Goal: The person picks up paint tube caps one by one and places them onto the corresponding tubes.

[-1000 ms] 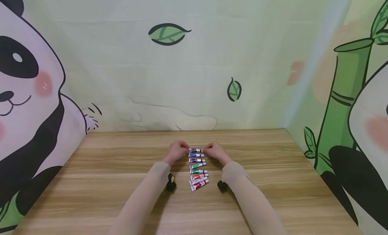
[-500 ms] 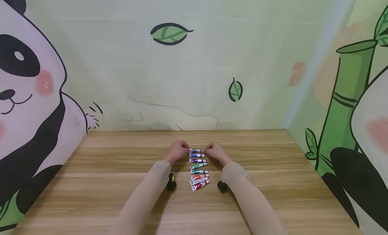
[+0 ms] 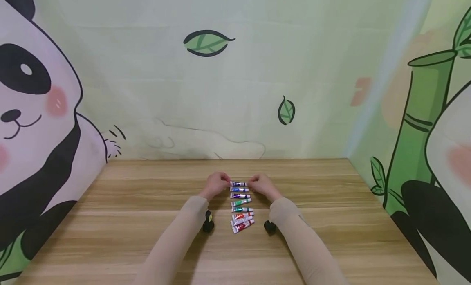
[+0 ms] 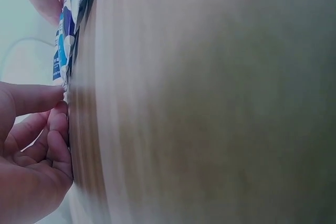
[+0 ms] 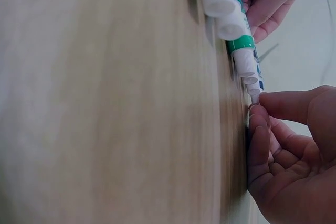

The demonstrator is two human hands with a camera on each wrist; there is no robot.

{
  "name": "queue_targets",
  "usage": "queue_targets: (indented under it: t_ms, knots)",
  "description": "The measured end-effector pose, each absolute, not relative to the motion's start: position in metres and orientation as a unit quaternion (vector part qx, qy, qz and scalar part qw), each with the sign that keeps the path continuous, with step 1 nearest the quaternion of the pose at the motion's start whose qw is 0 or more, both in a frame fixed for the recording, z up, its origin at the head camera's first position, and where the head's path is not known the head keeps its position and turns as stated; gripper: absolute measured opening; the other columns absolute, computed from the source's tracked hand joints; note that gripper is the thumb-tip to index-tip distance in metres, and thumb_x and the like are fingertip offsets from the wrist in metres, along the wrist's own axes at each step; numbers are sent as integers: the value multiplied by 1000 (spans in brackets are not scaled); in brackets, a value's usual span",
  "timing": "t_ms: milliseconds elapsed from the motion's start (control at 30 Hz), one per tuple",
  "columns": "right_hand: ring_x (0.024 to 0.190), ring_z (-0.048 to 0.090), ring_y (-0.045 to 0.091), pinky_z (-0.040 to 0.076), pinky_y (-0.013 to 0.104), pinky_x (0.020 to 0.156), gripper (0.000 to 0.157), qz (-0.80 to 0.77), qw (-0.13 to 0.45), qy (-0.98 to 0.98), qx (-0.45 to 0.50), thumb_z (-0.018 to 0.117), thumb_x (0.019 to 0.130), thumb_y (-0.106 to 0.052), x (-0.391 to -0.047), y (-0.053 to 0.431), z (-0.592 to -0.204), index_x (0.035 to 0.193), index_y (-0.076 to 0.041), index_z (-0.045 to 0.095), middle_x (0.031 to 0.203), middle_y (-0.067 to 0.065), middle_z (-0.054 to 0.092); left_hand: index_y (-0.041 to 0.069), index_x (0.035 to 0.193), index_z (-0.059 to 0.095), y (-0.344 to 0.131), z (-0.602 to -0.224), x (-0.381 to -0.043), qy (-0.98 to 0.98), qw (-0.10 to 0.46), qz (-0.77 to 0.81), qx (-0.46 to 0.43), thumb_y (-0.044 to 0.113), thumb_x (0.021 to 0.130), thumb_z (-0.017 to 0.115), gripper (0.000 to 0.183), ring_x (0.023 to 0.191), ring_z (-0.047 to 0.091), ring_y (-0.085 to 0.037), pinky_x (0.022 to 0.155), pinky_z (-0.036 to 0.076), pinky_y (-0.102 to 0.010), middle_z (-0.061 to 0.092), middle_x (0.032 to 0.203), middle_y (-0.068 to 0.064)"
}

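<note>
While the farthest paint tube (image 3: 238,183) in the row on the table (image 3: 110,219) is pinched at its ends by the left hand (image 3: 215,183) and right hand (image 3: 262,185), alignment appears under way; gentle squaring is called for next.

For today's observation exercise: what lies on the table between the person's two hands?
In the head view, the farthest paint tube of the row lies crosswise between the left hand and right hand, whose fingertips meet its two ends on the wooden table.

tube labels (image 3: 240,196) too small to read
</note>
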State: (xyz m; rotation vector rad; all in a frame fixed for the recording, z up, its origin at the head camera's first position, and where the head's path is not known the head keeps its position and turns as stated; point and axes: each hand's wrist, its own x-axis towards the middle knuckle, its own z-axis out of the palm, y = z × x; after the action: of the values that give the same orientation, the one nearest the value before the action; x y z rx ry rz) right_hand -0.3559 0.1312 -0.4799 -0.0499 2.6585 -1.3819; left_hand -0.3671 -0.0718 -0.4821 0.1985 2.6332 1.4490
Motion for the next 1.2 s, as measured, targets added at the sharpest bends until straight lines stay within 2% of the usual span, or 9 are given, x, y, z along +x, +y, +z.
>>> queue_targets:
  t_ms: [200,500,700,900,1000,1200]
  knots:
    - [81,60,20,49,30,72,21,-449,70,891,-14,65,97,-17,-355,136,-476,107,2,68,90,10,66,1,93,68,-69,-479,-367,870,65,481,81,4,90,68,4,76,57,-21,67,47,-31,64,86,-9]
    - [82,59,20,48,30,72,24,-440,82,894,-16,64,98,-20,-354,135,-475,110,0,68,91,9,66,0,100,68,-69,-482,-369,875,72,474,67,6,92,68,10,78,57,-19,67,46,-28,64,90,-9]
    - [83,60,20,49,31,74,27,-435,81,897,-11,63,99,-22,-356,133,-476,113,1,68,91,9,66,2,104,68,-70,-481,-368,880,67,466,64,8,93,67,13,83,59,-21,71,48,-31,65,96,-9]
    - [79,58,18,47,27,70,26,-454,83,887,-16,62,100,-19,-358,134,-477,113,2,69,87,8,66,1,106,67,-71,-482,-371,880,66,465,65,8,92,68,15,82,60,-20,70,48,-30,65,96,-9]
    - [75,57,17,46,26,67,25,-467,84,880,-22,60,100,-17,-358,137,-476,111,3,69,83,7,65,1,107,66,-71,-482,-371,878,69,470,67,9,93,67,17,82,59,-20,70,48,-29,65,96,-9]
    - [69,53,16,43,26,65,26,-477,101,873,-33,56,101,-18,-353,151,-473,94,4,69,75,5,60,-2,109,65,-77,-483,-370,872,63,479,75,8,94,64,18,82,60,-20,69,49,-30,65,96,-11]
